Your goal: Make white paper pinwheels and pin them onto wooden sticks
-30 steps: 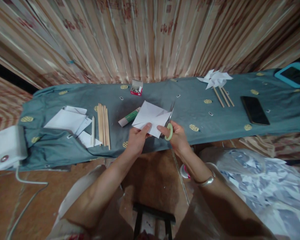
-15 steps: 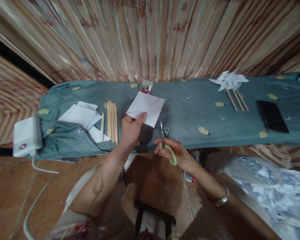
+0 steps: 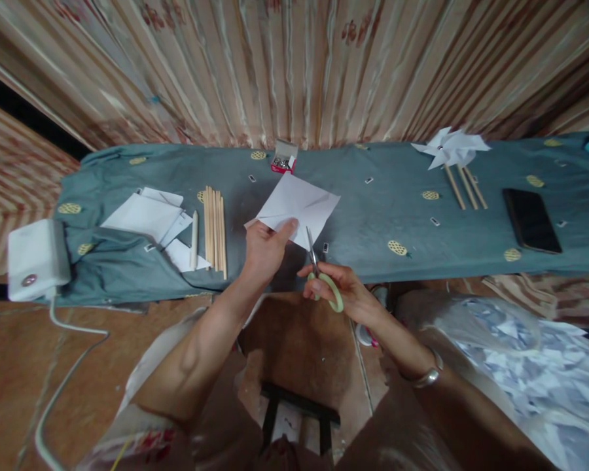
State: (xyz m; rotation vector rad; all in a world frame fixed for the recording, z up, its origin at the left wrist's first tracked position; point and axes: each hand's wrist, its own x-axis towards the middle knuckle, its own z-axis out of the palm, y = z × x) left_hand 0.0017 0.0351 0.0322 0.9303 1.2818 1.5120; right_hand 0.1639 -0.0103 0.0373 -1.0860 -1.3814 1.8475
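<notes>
A square of white paper (image 3: 304, 197) is pinched in my left hand (image 3: 269, 247), thumb on top and fingers underneath. Fold lines run across the sheet. My right hand (image 3: 342, 288) holds scissors (image 3: 334, 297) with pale green handles, fingers through the loops. Their metal blades point up at the paper's near corner and overlap it; whether they bite into it I cannot tell. Behind the sheet sits a small open red box (image 3: 283, 157) of metal pins. Left of my left hand lie several wooden sticks (image 3: 216, 229) and a white pen-like stick (image 3: 194, 241).
White paper sheets (image 3: 142, 216) lie at the left, near a white box-shaped device (image 3: 36, 258) with a cable. Paper pinwheels (image 3: 454, 147) on sticks and a black phone (image 3: 531, 220) rest on the right. A plastic bag of paper scraps (image 3: 535, 366) stands below the cloth-covered table (image 3: 373, 229).
The scissor blades have moved up to the paper's near corner. My left hand has shifted the sheet slightly right and turned it. The view has moved a little.
</notes>
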